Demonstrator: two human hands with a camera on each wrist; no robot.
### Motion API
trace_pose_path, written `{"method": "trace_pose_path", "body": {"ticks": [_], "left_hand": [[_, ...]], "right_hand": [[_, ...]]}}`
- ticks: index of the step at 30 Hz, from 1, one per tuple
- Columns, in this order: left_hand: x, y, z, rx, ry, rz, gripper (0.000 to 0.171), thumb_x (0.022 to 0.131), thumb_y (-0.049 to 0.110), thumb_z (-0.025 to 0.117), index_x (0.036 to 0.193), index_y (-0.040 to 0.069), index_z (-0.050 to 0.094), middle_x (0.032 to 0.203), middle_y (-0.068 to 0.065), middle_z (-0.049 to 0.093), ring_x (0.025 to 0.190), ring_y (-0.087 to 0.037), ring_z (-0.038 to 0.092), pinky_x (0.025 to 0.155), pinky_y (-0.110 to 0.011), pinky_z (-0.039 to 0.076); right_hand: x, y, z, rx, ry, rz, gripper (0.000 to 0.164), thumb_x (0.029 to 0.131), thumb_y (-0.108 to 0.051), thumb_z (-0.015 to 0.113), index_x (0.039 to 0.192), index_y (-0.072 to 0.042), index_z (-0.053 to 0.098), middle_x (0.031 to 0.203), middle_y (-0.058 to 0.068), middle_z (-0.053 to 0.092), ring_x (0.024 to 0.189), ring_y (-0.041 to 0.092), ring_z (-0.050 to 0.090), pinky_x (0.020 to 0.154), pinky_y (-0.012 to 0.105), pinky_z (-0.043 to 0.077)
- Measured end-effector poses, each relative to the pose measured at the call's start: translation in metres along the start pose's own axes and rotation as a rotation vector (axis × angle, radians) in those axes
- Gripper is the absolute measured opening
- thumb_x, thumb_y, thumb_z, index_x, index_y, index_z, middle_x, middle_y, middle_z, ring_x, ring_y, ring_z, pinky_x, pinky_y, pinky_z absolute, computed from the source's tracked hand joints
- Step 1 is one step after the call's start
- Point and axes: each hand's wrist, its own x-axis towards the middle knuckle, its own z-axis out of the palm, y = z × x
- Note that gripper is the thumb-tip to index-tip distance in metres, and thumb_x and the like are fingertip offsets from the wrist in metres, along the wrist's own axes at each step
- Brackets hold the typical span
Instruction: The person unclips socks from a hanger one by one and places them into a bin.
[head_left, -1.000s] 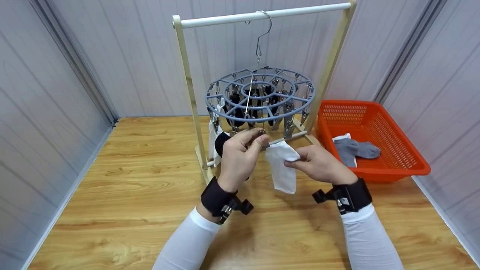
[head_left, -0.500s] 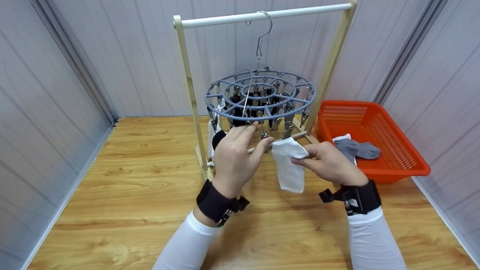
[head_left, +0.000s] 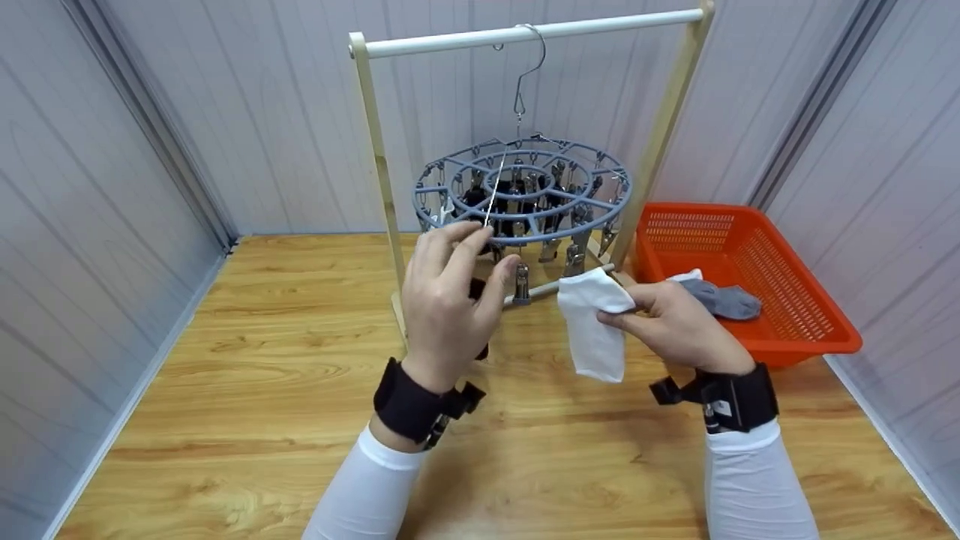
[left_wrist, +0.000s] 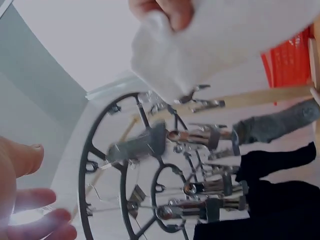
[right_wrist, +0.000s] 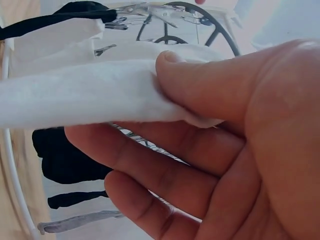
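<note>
The right grip (right_wrist: 240,165) pinches a white sock (right_wrist: 90,92) that reaches the view's left edge. Beyond it appear black socks (right_wrist: 72,157), a grey strip (right_wrist: 80,221), metal clips (right_wrist: 150,10) and part of a dark rack (right_wrist: 228,36).

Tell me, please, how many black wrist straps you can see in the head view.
2. The left strap is on the wrist of the left hand; the right strap is on the wrist of the right hand, which pinches a white sock. Both show plainly.
</note>
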Motion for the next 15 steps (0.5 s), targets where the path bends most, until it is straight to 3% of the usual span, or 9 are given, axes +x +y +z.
{"method": "trace_pose_path", "body": {"ticks": [3,8,15], "left_hand": [[-0.001,-0.005,0.002,0.038,-0.017,-0.028,0.046,0.103,0.029,0.083,0.133,-0.004,0.075,0.136,-0.02,0.071,0.128,-0.037,0.066,0.108,-0.051,0.055],[-0.004,-0.01,0.003,0.114,-0.101,-0.065,0.057,0.106,0.033,0.08,0.143,-0.009,0.068,0.147,-0.026,0.066,0.143,-0.045,0.059,0.127,-0.055,0.041],[-0.006,-0.012,0.005,0.164,-0.146,-0.067,0.055,0.106,0.034,0.078,0.141,-0.008,0.07,0.144,-0.027,0.068,0.144,-0.047,0.057,0.13,-0.062,0.033]], "right_hand": [[-0.003,0.001,-0.004,0.017,0.016,-0.01,0.018,0.106,-0.015,0.079,0.12,-0.007,0.085,0.11,0.005,0.083,0.092,0.02,0.076,0.083,0.024,0.063],[-0.009,0.001,-0.014,-0.014,0.09,-0.034,0.015,0.105,-0.012,0.08,0.118,-0.006,0.085,0.105,0.005,0.083,0.087,0.016,0.075,0.079,0.02,0.062],[-0.015,0.003,-0.024,0.013,0.187,-0.012,0.015,0.104,-0.007,0.079,0.117,-0.001,0.084,0.108,0.013,0.082,0.088,0.011,0.076,0.077,0.018,0.063]]}}
